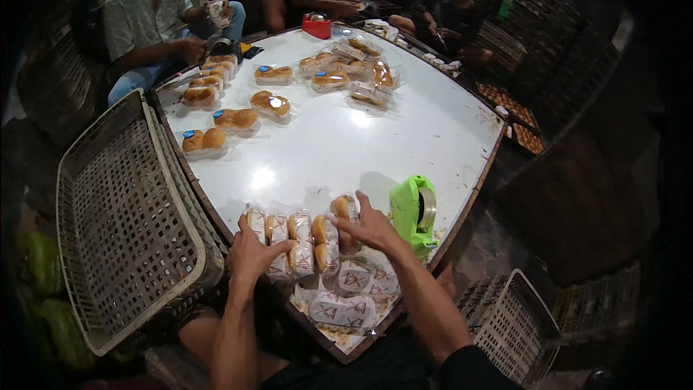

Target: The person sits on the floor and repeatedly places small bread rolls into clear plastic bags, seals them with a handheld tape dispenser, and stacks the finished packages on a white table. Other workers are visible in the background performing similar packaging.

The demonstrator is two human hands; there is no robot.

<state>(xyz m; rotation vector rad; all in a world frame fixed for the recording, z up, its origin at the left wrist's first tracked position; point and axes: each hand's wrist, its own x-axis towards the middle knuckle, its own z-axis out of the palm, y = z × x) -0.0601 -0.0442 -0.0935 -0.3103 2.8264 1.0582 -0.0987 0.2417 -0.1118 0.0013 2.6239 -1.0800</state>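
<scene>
A row of wrapped bread rolls (300,244) stands on edge at the near end of the white table (325,151). At the row's left end, my left hand (254,252) rests against the wrapped rolls, thumb spread over them. My right hand (368,225) is at the right end, its fingers touching a wrapped roll (346,208) and the one beside it. Whether either hand grips firmly is hard to tell. Nearer me lie more wrapped packs, one (342,309) flat by the table corner. A green tape dispenser (406,211) with a tape roll stands right of my right hand.
Plastic crates (130,216) lean at the table's left edge; another crate (511,325) stands lower right. Wrapped rolls (330,80) lie across the far half. A red tape dispenser (316,27) is at the far edge. Several people sit around the far side, near bun trays (509,103).
</scene>
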